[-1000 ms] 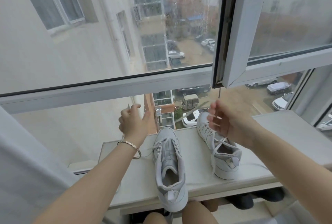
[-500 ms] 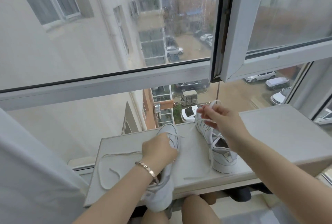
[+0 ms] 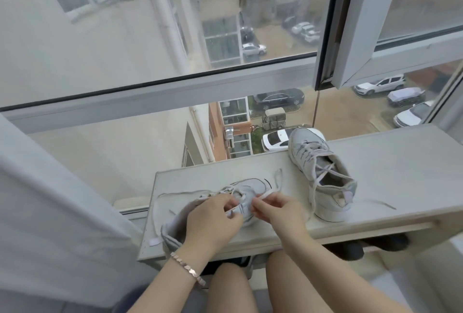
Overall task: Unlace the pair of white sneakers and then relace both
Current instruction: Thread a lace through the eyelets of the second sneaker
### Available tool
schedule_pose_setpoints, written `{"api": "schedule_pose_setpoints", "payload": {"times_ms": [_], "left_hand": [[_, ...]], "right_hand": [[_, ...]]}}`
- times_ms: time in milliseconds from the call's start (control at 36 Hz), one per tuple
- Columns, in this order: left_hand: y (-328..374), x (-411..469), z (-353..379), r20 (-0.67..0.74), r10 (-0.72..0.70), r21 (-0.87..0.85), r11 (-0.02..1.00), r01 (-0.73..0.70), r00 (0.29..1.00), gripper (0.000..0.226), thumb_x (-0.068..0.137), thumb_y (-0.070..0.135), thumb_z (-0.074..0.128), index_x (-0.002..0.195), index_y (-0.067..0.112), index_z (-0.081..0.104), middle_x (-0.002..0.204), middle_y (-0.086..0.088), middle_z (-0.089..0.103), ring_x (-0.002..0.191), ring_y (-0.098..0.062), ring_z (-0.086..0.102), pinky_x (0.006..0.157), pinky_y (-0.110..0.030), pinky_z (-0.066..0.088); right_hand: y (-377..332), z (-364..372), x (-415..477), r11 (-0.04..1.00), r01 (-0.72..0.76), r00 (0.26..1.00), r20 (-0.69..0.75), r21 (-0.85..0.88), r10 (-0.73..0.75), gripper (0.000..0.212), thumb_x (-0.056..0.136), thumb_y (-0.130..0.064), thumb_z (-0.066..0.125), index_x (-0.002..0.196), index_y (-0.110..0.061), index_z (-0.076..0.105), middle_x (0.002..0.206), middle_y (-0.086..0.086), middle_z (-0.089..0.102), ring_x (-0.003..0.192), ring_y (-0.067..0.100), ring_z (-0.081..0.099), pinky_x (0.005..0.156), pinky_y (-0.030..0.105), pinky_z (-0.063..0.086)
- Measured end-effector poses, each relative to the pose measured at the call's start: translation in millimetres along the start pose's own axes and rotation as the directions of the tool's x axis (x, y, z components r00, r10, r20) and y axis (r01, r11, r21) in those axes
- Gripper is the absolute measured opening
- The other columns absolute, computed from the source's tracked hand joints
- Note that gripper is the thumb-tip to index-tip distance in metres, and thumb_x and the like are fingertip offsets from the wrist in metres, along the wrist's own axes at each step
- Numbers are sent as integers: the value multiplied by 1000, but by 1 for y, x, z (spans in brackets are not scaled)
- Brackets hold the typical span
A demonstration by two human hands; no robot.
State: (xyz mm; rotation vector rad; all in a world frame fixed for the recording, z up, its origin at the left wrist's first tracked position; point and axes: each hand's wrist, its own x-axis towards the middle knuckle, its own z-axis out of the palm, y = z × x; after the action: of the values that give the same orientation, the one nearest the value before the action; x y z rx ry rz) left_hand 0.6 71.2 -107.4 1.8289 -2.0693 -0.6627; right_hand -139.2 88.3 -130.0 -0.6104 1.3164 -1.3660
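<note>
Windowsill ledge (image 3: 375, 174); left hand (image 3: 213, 222) and right hand (image 3: 278, 215) palm-down, pinches on lace (image 3: 265, 193) of near sneaker (image 3: 250, 187).

A bare stretch of the white shelf (image 3: 390, 162) runs right of the far sneaker (image 3: 323, 174), crossed only by a trailing lace end (image 3: 375, 204). The left hand (image 3: 213, 222) and right hand (image 3: 278, 212) crowd the near sneaker (image 3: 250, 188) at the left end, pinching its slack lace (image 3: 183, 192), which loops across the board beside a pale curtain (image 3: 50, 212). An open window sash (image 3: 363, 24) overhangs the far sneaker; glass (image 3: 100, 157) closes off the back
</note>
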Motion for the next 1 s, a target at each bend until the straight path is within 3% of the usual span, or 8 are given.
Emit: {"api": "schedule_pose_setpoints", "payload": {"times_ms": [83, 222, 472, 611, 778, 889, 1000], "left_hand": [[-4, 2, 2, -20, 1, -46, 999, -2, 1000, 17, 75, 41, 63, 92, 42, 66, 79, 30, 60, 79, 11, 50, 64, -1, 33], [-5, 5, 2, -37, -6, -79, 997, 3, 999, 18, 74, 41, 68, 92, 39, 71, 91, 24, 68, 86, 4, 58, 77, -16, 44], [-5, 4, 3, -53, -23, -81, 997, 18, 998, 16, 74, 39, 69, 89, 38, 73, 86, 20, 69, 81, 1, 60, 69, -15, 43], [-7, 5, 4, -44, -29, -97, 995, 24, 999, 16, 74, 39, 69, 89, 37, 73, 87, 19, 70, 82, 0, 60, 74, -20, 48], [-5, 6, 5, -38, -22, -78, 997, 19, 999, 17, 76, 38, 66, 91, 38, 73, 89, 19, 70, 84, 0, 61, 74, -22, 49], [-6, 5, 5, -28, -26, -82, 996, 24, 999, 17, 76, 38, 66, 92, 38, 73, 90, 19, 70, 85, 0, 61, 75, -22, 50], [-6, 4, 4, -30, -39, -99, 994, 36, 999, 14, 76, 38, 67, 89, 39, 73, 85, 21, 69, 82, 1, 61, 71, -20, 48]], "right_hand": [[7, 2, -1, 999, 0, 999, -40, 43, 1, 22, 78, 6, 67, 58, -4, 66, 61, 4, 69, 56, 13, 64, 56, 16, 52], [11, 5, -1, 997, -8, 997, -74, 83, 14, 18, 77, 6, 68, 61, -1, 67, 63, 1, 69, 59, 11, 66, 57, 16, 52], [11, 9, -2, 996, -15, 995, -96, 84, 23, 13, 79, 3, 67, 67, -1, 65, 54, 1, 66, 50, 9, 61, 51, 16, 50], [8, 12, -1, 999, -12, 996, -89, 48, 17, 13, 80, 2, 67, 69, -3, 65, 52, -1, 65, 46, 8, 58, 47, 17, 48], [1, 9, 1, 985, -137, 989, -34, 105, 141, 9, 80, 3, 66, 73, -1, 63, 48, -1, 61, 39, 6, 53, 43, 16, 47], [-3, 7, 4, 994, -103, 995, -13, -41, 103, 14, 77, 1, 70, 68, -4, 62, 51, 4, 61, 40, 10, 52, 44, 19, 47], [-1, 8, 5, 929, 86, 994, -26, -360, -103, 27, 73, -10, 73, 49, -17, 62, 49, -1, 61, 48, 13, 54, 57, 28, 48]]}}
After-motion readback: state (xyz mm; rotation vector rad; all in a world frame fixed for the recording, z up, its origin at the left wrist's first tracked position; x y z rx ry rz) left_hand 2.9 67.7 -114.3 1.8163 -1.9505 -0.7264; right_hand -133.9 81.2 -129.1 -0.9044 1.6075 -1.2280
